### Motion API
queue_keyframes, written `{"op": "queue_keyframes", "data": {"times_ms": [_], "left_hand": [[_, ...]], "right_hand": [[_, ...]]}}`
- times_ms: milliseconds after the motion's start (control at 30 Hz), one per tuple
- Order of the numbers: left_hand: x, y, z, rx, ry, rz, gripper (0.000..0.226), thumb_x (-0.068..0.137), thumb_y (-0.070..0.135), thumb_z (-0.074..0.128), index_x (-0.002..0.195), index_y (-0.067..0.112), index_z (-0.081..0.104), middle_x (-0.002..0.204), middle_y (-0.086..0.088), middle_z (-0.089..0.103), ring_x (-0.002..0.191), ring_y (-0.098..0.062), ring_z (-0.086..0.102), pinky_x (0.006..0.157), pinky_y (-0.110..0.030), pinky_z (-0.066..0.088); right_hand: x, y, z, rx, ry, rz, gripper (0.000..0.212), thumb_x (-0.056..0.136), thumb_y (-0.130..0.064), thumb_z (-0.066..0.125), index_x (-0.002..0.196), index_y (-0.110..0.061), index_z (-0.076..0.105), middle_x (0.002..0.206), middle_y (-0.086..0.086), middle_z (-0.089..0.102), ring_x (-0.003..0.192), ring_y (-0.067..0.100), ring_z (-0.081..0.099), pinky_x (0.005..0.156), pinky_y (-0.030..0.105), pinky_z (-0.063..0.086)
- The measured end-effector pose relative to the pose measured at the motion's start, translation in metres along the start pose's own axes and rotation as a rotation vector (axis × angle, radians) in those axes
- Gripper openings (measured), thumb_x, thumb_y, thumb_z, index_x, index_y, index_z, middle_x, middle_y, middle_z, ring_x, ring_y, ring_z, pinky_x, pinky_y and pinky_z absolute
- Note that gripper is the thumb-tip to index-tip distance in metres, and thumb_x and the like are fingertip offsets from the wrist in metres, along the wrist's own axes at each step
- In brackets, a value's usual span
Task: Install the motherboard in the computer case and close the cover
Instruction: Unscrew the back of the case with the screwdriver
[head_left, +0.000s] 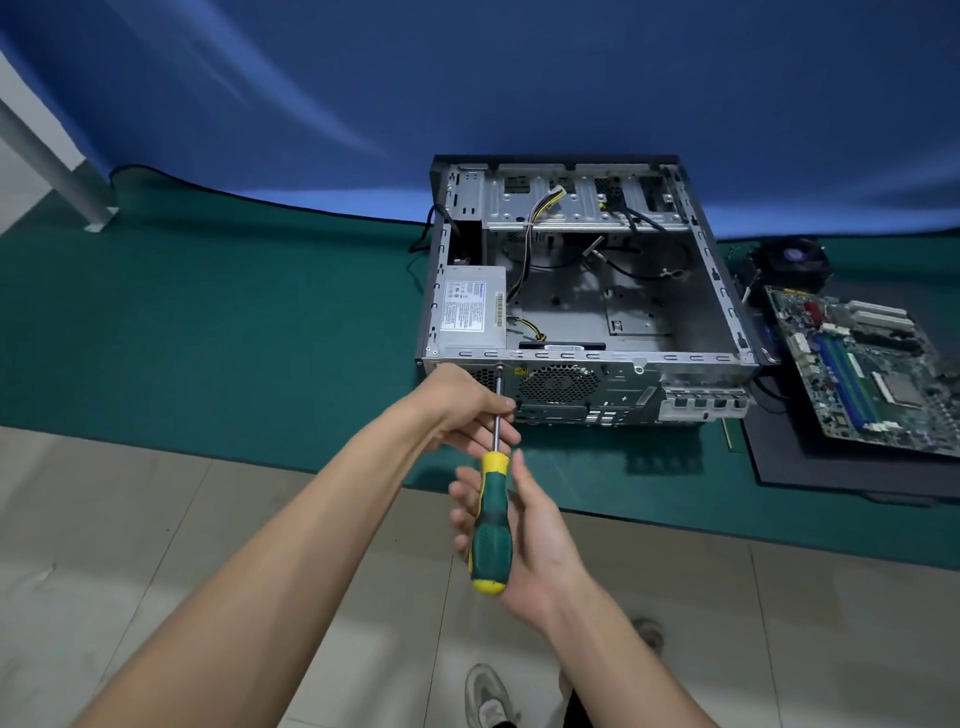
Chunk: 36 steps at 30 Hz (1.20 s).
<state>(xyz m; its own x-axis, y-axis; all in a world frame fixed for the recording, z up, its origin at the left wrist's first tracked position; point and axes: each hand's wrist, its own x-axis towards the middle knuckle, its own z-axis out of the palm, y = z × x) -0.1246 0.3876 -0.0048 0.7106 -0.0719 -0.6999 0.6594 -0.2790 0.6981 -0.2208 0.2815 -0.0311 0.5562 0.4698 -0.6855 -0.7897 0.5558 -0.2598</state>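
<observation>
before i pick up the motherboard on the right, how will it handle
The motherboard is probably stiff and light, a thin flat board. Likely fragile: bare socket and slots face up, so grip the edges. Unlikely to roll; it lies flat on a black mat.

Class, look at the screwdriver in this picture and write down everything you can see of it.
The screwdriver has a green and yellow handle, seemingly rubbery plastic, and a thin bare metal shaft. It points up and away, tip against the rear panel of the computer case, near the top edge. The right hand cradles the handle loosely; the left hand pinches the shaft.
</observation>
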Motion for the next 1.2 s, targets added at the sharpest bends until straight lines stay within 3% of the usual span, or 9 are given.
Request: {"op": "queue_keyframes", "data": {"times_ms": [100, 200, 400, 533, 633, 733, 933, 1067, 1200], "left_hand": [[0.003, 0.0, 0.0, 0.066, 0.06, 0.014, 0.024, 0.088, 0.013, 0.065, 0.087, -0.01, 0.065, 0.058, -0.01, 0.068, 0.044, -0.018, 0.064, 0.041, -0.024, 0.051], [0.004, -0.001, 0.0, 0.088, 0.086, 0.046, 0.026, 0.087, 0.016, 0.067, 0.085, -0.01, 0.065, 0.057, -0.011, 0.068, 0.043, -0.018, 0.063, 0.039, -0.022, 0.048], [-0.001, -0.009, -0.009, -0.05, -0.105, 0.029, 0.026, 0.097, 0.02, 0.05, 0.084, 0.002, 0.063, 0.072, -0.011, 0.072, 0.054, -0.018, 0.066, 0.048, -0.026, 0.054], [0.0, -0.008, -0.005, -0.033, -0.021, 0.063, 0.021, 0.093, 0.017, 0.058, 0.083, 0.0, 0.064, 0.068, -0.011, 0.071, 0.051, -0.019, 0.066, 0.05, -0.028, 0.057], [0.001, -0.009, -0.003, -0.023, 0.036, 0.057, 0.018, 0.087, 0.018, 0.066, 0.08, 0.001, 0.066, 0.063, -0.009, 0.07, 0.048, -0.017, 0.065, 0.049, -0.026, 0.055], [0.002, -0.009, -0.003, -0.006, 0.1, 0.071, 0.019, 0.082, 0.019, 0.072, 0.076, 0.002, 0.067, 0.059, -0.007, 0.069, 0.044, -0.014, 0.063, 0.044, -0.021, 0.052], [-0.003, -0.012, -0.003, -0.066, -0.039, 0.047, 0.021, 0.094, 0.021, 0.057, 0.083, 0.005, 0.065, 0.067, -0.007, 0.071, 0.053, -0.015, 0.066, 0.049, -0.024, 0.054], [-0.003, -0.01, -0.002, -0.044, -0.007, 0.062, 0.02, 0.093, 0.016, 0.057, 0.083, 0.001, 0.065, 0.063, -0.009, 0.07, 0.05, -0.017, 0.066, 0.047, -0.024, 0.054], [-0.001, -0.014, 0.004, -0.089, 0.018, 0.044, 0.019, 0.092, 0.018, 0.059, 0.081, 0.003, 0.064, 0.063, -0.008, 0.07, 0.05, -0.017, 0.066, 0.052, -0.026, 0.055]], "right_hand": [[0.001, 0.0, 0.002, -0.118, 0.078, -0.051, 0.042, 0.074, -0.042, 0.069, 0.093, -0.006, 0.061, 0.067, 0.005, 0.062, 0.051, 0.016, 0.057, 0.047, 0.024, 0.046], [0.005, 0.004, 0.007, -0.066, 0.157, -0.053, 0.026, 0.08, -0.029, 0.07, 0.091, -0.007, 0.061, 0.062, 0.004, 0.061, 0.046, 0.014, 0.056, 0.045, 0.024, 0.046], [0.002, 0.007, 0.001, 0.219, -0.032, 0.0, 0.032, 0.075, -0.04, 0.06, 0.086, -0.01, 0.065, 0.061, -0.002, 0.055, 0.042, 0.008, 0.049, 0.037, 0.019, 0.041], [0.0, -0.005, -0.004, 0.045, 0.017, 0.019, 0.038, 0.078, -0.045, 0.063, 0.09, -0.009, 0.068, 0.069, 0.002, 0.064, 0.052, 0.014, 0.059, 0.044, 0.022, 0.047], [0.0, -0.007, -0.003, -0.138, 0.155, 0.002, 0.029, 0.07, -0.032, 0.075, 0.083, -0.008, 0.063, 0.062, 0.003, 0.062, 0.047, 0.014, 0.056, 0.045, 0.023, 0.047], [0.003, -0.005, -0.003, -0.144, 0.233, -0.055, 0.021, 0.08, -0.026, 0.072, 0.081, -0.007, 0.062, 0.06, 0.003, 0.063, 0.045, 0.012, 0.056, 0.044, 0.022, 0.045], [0.001, 0.003, -0.001, 0.166, 0.004, 0.01, 0.035, 0.085, -0.043, 0.057, 0.085, -0.01, 0.068, 0.061, -0.001, 0.059, 0.043, 0.009, 0.052, 0.039, 0.019, 0.043], [-0.001, -0.007, -0.001, -0.035, 0.045, 0.025, 0.051, 0.09, -0.055, 0.049, 0.089, -0.006, 0.065, 0.067, 0.004, 0.062, 0.049, 0.016, 0.055, 0.046, 0.022, 0.043], [0.005, -0.008, -0.002, -0.281, 0.267, -0.108, 0.038, 0.087, -0.045, 0.063, 0.081, -0.008, 0.06, 0.057, 0.002, 0.056, 0.044, 0.014, 0.051, 0.045, 0.023, 0.041]]}}
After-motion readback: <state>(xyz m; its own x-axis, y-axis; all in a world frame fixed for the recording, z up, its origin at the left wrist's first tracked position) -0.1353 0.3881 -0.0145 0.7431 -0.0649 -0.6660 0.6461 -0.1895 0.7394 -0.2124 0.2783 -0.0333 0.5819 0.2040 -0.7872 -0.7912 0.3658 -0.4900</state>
